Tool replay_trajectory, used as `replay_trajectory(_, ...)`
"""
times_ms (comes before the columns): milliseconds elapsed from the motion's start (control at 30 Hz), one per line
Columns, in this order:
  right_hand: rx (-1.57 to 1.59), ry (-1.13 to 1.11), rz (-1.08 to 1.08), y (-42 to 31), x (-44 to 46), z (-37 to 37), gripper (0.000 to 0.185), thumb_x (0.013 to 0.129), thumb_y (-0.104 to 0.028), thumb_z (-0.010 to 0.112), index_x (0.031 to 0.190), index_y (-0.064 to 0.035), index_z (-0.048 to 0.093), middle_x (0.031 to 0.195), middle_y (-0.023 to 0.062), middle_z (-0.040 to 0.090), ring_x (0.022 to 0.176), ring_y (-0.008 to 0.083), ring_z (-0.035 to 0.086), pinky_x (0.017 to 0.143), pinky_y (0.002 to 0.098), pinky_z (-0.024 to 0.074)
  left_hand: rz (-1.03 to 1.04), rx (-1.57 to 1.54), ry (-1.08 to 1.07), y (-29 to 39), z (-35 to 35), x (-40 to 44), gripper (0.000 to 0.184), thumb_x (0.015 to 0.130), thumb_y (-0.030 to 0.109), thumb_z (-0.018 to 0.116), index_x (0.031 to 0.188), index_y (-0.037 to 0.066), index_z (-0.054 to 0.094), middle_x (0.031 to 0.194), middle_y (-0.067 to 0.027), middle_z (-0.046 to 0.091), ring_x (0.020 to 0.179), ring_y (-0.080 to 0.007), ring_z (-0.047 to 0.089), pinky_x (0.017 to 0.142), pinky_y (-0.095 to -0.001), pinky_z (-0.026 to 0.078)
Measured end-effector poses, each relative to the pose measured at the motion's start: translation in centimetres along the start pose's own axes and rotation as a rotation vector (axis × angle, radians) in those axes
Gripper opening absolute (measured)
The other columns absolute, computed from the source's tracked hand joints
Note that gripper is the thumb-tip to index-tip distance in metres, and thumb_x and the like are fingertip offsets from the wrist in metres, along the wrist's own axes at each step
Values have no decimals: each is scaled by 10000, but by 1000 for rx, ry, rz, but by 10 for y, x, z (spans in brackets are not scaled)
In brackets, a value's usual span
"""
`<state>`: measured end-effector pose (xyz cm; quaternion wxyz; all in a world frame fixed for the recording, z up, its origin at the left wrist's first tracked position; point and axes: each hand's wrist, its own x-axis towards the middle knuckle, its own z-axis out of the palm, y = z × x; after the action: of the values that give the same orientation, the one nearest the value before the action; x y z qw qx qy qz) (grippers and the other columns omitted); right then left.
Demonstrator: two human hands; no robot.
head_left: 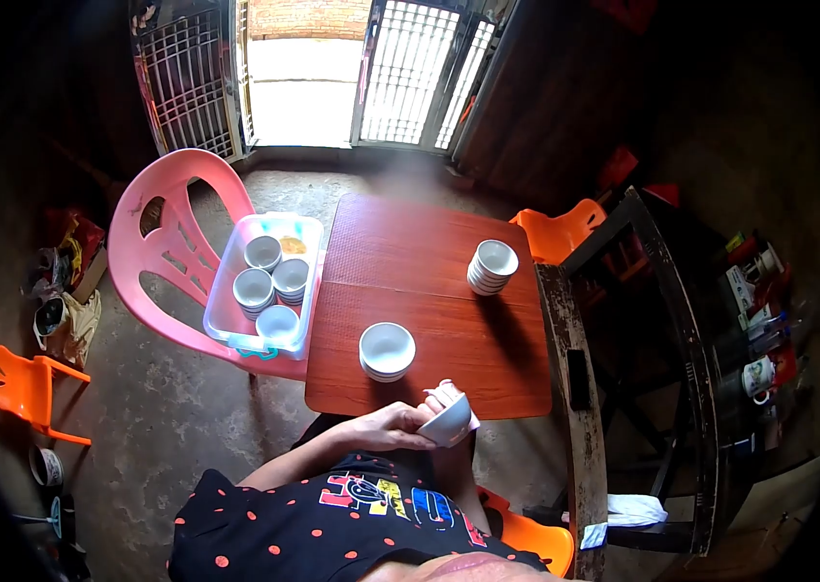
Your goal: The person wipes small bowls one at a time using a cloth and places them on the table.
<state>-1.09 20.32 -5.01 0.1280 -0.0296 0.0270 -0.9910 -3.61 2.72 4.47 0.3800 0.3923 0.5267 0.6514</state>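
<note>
A small white bowl (446, 423) is tilted on its side in front of my body, just off the table's near edge. My left hand (393, 427) is closed on the bowl from its left side. My right hand (443, 393) is partly hidden behind the bowl, and its fingers show curled at the rim. Nearest to my hands on the table, a short stack of white bowls (388, 350) stands upright. Farther back on the right is a taller stack of bowls (495, 264).
Left of the red-brown table (400, 233), a clear plastic bin (224, 315) with several stacks of bowls rests on a pink chair (133, 233). A dark wooden frame (577, 417) stands along the right side. Orange chairs (22, 390) are around, and an open doorway (303, 92) lies ahead.
</note>
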Motion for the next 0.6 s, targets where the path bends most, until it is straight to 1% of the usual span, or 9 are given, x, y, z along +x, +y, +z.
replay_trajectory(133,-81,21,193,-17,3,4,210,903,-268,497,787,-94,513,620,46,492,509,183,488,492,300,427,-170,106,-142,6,-8,3,321,859,147,662,1109,-41,588,920,-25,636,847,-72,537,808,-256,463)
replay_trajectory(167,-510,119,-65,-19,-2,8,195,901,-266,513,866,-77,540,687,64,534,565,186,527,539,303,458,-169,-45,-112,13,-7,1,374,845,161,681,1127,-61,576,925,-27,633,855,-77,549,814,-252,464)
replay_trajectory(200,-970,335,-265,-22,-7,12,214,899,-265,529,945,-60,567,755,82,576,622,189,566,586,305,489,-213,-103,-119,13,-11,0,400,845,154,678,1151,-75,559,939,-27,627,872,-78,553,828,-249,460)
replay_trajectory(267,-2259,182,-887,-18,-12,28,258,904,-233,542,1056,-26,575,875,98,617,767,168,612,683,307,513,-157,-218,-97,-1,-11,3,393,848,147,673,1161,-63,558,983,-33,630,909,-81,554,850,-255,454)
replay_trajectory(333,-617,490,-223,-20,-14,42,261,882,-161,587,1092,-8,561,916,116,626,886,201,621,757,334,516,-88,-305,17,-6,-5,5,386,850,146,670,1167,-44,561,1015,-41,630,935,-83,555,870,-263,449)
replay_trajectory(367,-865,337,-417,-16,-19,3,340,831,-162,657,1116,-2,564,978,146,624,929,249,624,788,351,516,-52,-350,79,-8,-1,7,382,851,146,669,1171,-35,563,1031,-45,630,949,-84,555,879,-267,447)
replay_trajectory(433,-1378,354,-625,-1,-17,5,383,817,-180,677,1134,-2,557,1004,150,617,938,265,621,798,351,515,-67,-341,149,-13,1,8,374,846,141,674,1165,-25,570,1044,-52,631,963,-94,558,894,-278,444)
replay_trajectory(567,-859,369,-520,23,-10,38,436,896,-267,558,1266,-63,453,1144,114,558,1039,234,567,891,355,472,-1,-347,308,-20,12,12,366,859,151,659,1171,-12,560,1046,-63,633,985,-110,574,879,-283,471)
replay_trajectory(600,-832,373,-501,27,-10,45,443,940,-339,479,1301,-89,418,1191,96,532,1069,218,548,911,354,458,26,-360,343,-14,15,14,366,863,155,655,1174,-13,556,1048,-65,633,988,-112,577,874,-281,477)
